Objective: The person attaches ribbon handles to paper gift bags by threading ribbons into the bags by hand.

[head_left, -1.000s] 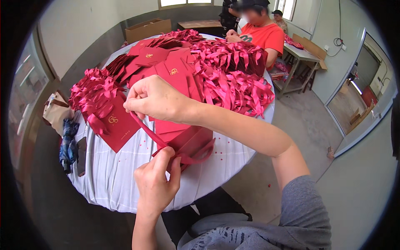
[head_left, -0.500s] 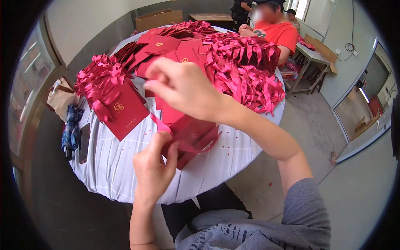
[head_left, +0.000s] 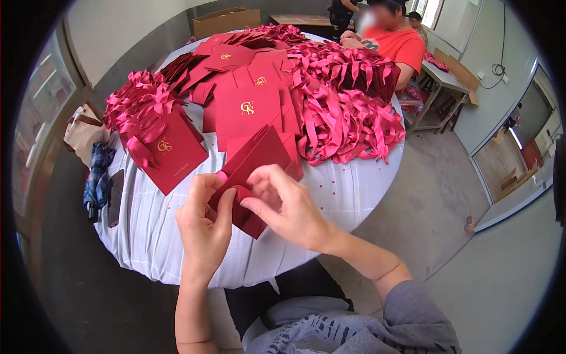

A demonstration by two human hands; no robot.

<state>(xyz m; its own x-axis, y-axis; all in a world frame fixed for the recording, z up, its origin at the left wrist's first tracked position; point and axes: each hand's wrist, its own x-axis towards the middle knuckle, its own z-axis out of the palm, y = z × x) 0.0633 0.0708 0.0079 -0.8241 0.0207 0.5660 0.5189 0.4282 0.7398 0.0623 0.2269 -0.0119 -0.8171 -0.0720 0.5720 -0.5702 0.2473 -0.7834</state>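
Note:
I hold a dark red folded paper bag [head_left: 253,162] over the near edge of a round table covered in a white cloth [head_left: 348,189]. My left hand [head_left: 203,227] grips its lower left edge. My right hand [head_left: 289,206] pinches the bag's lower part beside a pink ribbon end [head_left: 223,176]. Just to the left lies a red bag with a gold emblem and pink ribbon handles [head_left: 168,150]. Flat red bags [head_left: 247,109] are stacked behind.
A big heap of pink ribbons [head_left: 348,100] covers the table's right half, another heap [head_left: 135,103] lies at the left. A person in an orange shirt [head_left: 392,44] sits at the far side. A dark phone [head_left: 115,197] lies at the left edge. Cardboard box [head_left: 227,20] behind.
My right hand has come down from above the table to the bag's lower part. The ribbon it was pulling is no longer stretched out; both hands now meet on the bag.

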